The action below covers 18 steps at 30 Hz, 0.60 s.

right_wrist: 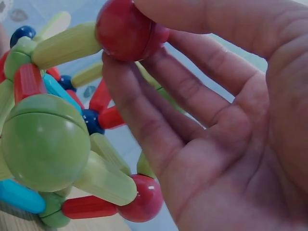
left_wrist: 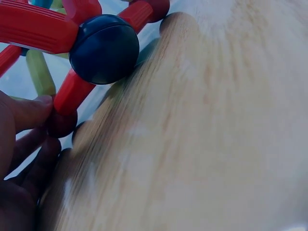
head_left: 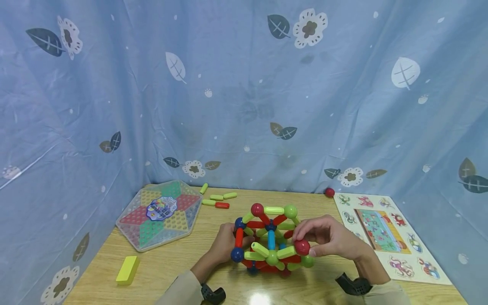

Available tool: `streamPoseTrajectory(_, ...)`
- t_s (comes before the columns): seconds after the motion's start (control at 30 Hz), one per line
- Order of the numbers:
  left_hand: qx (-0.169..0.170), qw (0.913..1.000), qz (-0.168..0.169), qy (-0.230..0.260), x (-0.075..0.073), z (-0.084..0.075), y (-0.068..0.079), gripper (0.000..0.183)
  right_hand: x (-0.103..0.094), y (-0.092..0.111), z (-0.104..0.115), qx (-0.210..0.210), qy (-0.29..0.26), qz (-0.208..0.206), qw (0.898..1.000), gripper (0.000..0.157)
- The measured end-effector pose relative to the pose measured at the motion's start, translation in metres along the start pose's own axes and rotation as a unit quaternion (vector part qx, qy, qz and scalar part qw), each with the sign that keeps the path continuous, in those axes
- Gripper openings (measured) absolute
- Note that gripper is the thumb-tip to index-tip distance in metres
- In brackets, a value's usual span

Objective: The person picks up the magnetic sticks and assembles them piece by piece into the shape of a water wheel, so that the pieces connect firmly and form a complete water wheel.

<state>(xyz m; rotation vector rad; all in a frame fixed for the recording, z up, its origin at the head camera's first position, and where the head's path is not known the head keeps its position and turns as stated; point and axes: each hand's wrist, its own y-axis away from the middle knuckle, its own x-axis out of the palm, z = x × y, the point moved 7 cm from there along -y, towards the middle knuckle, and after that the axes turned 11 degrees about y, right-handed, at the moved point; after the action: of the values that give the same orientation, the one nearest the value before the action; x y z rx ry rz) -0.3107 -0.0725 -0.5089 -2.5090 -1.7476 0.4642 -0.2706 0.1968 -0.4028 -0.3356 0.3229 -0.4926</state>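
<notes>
A structure of magnetic sticks and balls stands on the table in red, lime green, blue and dark navy. My left hand grips it low on its left side; in the left wrist view the thumb and fingers hold a dark red ball beneath a red stick. At the front right, my right hand pinches a red ball between thumb and fingers. That ball touches the end of a lime stick in the right wrist view. Beside it, a green ball appears close up.
Behind lie loose lime sticks and a red stick. A hexagonal game board and a yellow block are on the left. A picture puzzle board lies right, near another red ball. Curtains hang behind.
</notes>
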Motion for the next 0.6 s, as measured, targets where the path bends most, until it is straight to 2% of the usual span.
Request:
streamPoseTrajectory(0.17, 0.006, 1.0000, 0.002, 0.002, 0.000, -0.001, 0.000, 0.011, -0.002, 0.001, 0.001, 0.014, 0.012, 0.010, 1.000, 0.041)
streamPoseTrajectory(0.3, 0.008, 0.9999, 0.005, 0.007, 0.000, -0.001, 0.000, 0.010, -0.016, 0.009, 0.005, 0.011, 0.036, -0.003, 0.999, 0.040)
streamPoseTrajectory(0.37, 0.007, 1.0000, 0.005, 0.003, 0.000, 0.000, -0.001, 0.010, -0.031, 0.020, 0.008, 0.000, 0.059, -0.031, 0.998, 0.041)
streamPoseTrajectory(0.43, 0.008, 1.0000, 0.005, 0.001, 0.000, 0.002, -0.002, 0.009, -0.051, 0.035, 0.010, -0.012, 0.078, -0.075, 0.994, 0.042)
streamPoseTrajectory(0.6, -0.001, 1.0000, 0.001, -0.004, 0.000, 0.004, -0.001, 0.014, -0.107, 0.075, 0.001, -0.010, 0.085, -0.217, 0.972, 0.043)
